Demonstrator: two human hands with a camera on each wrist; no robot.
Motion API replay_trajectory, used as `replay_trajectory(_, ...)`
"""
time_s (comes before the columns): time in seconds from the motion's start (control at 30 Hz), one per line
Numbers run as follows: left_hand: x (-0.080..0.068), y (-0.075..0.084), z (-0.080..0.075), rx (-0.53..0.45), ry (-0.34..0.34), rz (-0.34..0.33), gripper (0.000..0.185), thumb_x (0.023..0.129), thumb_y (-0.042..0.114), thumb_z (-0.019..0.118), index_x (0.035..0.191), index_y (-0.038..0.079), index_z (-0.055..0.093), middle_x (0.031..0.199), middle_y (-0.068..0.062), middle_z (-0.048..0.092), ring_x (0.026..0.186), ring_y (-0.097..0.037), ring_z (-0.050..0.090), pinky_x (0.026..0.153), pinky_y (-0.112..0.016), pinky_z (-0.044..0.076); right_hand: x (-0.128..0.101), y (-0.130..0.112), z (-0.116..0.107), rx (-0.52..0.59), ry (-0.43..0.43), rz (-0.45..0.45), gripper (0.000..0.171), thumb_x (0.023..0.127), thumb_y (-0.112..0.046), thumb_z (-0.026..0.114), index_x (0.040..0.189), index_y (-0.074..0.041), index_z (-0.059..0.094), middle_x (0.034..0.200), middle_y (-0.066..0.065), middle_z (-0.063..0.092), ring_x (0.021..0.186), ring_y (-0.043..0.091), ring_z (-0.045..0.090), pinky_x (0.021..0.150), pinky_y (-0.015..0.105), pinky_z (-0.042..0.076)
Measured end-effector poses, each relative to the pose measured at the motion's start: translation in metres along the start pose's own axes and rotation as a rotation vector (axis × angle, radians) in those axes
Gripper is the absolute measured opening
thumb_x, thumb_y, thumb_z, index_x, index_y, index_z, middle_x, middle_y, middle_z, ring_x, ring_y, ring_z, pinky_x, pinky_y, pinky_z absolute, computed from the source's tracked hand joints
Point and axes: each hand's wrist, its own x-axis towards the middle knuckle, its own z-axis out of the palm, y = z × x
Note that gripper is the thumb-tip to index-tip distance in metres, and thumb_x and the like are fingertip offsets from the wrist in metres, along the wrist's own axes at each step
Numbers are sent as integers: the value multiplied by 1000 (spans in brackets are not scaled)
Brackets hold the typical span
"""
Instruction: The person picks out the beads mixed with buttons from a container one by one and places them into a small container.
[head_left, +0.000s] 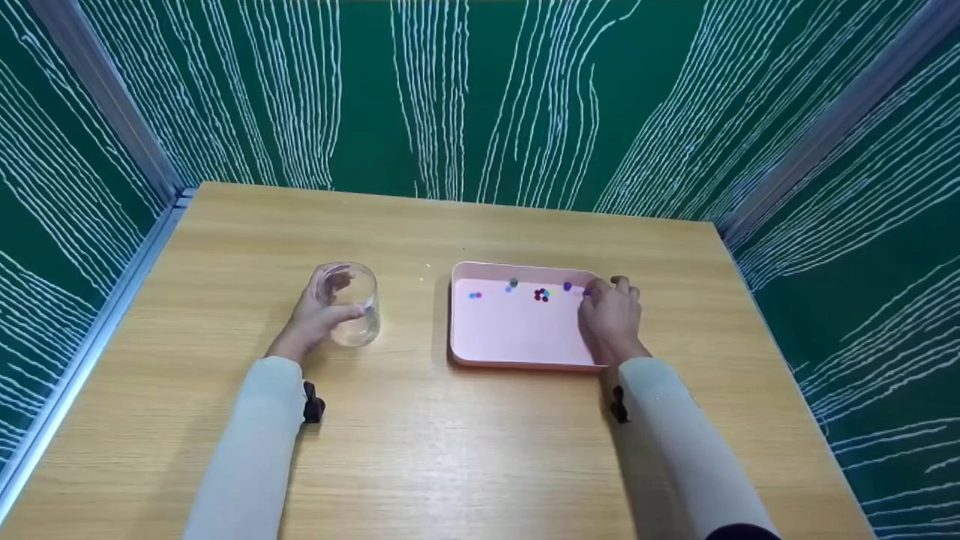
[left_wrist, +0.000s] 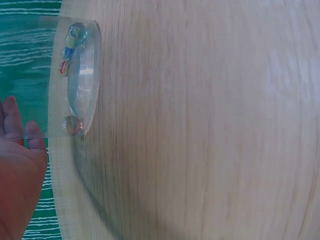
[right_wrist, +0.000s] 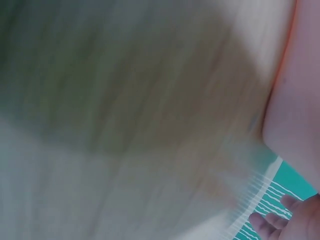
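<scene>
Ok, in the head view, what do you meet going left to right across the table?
Left hand gripping the clear glass → pink tray → blue beads → dark red bead cluster → right hand at the tray's right end.

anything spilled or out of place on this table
Nothing stands out. The clear glass stands upright in the left hand with a few beads inside; the remaining beads lie inside the pink tray, where the right hand reaches. None lie on the table.

Head view high, facing down; wrist views close, sharing table (head_left: 465, 442).
</scene>
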Motion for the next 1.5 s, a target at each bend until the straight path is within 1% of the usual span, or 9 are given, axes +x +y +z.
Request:
replay_trajectory(0.17,-2,0,-1,22,-19,-22,76,77,-6,70,140,12,33,144,-9,37,138,-29,28,122,-47,8,-1,0,0,-51,2,-27,27,89,-24,57,110,-12,67,133,25,49,122,48,45,91,63,45)
replay_trajectory(0.27,-1,-1,-1,19,-17,-9,75,76,-6,70,140,12,34,143,-9,38,138,-31,28,122,-47,8,-1,1,1,-58,0,-27,27,89,-24,58,111,-12,67,133,25,49,122,48,44,92,63,44)
replay_trajectory(0.67,0,-1,1,-22,11,23,78,73,-14,69,140,3,32,142,-16,40,137,-37,28,121,-47,14,-1,0,-1,-52,9,-39,23,87,-21,60,105,-10,68,132,26,49,122,48,45,91,62,45)
replay_trajectory(0.83,-1,-1,1,7,9,14,77,74,-11,69,140,7,33,142,-12,41,137,-35,28,121,-47,12,-1,0,-1,-61,6,-49,24,88,-22,60,106,-9,68,131,27,50,122,48,44,92,62,44)
replay_trajectory(0.93,-1,-1,0,18,2,11,78,75,-10,70,141,7,33,144,-14,40,138,-35,28,122,-47,11,-1,1,-1,-65,6,-51,25,88,-21,60,108,-9,68,132,27,49,124,49,43,94,63,44)
replay_trajectory(1.1,-2,3,-2,49,-35,-54,78,78,-4,70,142,11,28,150,-13,33,142,-30,23,123,-46,4,-2,2,0,-68,27,-58,21,86,-20,60,102,-9,69,130,27,51,121,50,45,90,65,45)
replay_trajectory(1.17,-4,9,-1,57,-47,-81,77,79,-2,70,142,12,27,151,-12,31,143,-28,21,123,-45,2,-2,2,0,-69,36,-66,20,85,-19,60,99,-9,69,129,28,51,119,51,46,88,65,46)
replay_trajectory(1.33,-8,18,1,28,-43,-80,78,78,-6,69,142,8,28,150,-16,32,143,-32,22,123,-45,4,-1,2,0,-72,23,-68,20,85,-19,60,100,-9,70,129,28,52,120,51,45,88,65,46)
replay_trajectory(1.5,-4,9,0,27,-23,-53,78,77,-5,71,141,9,30,148,-15,35,142,-31,25,123,-44,6,-1,2,-1,-68,15,-69,19,85,-18,61,99,-10,70,129,28,52,120,50,45,88,65,46)
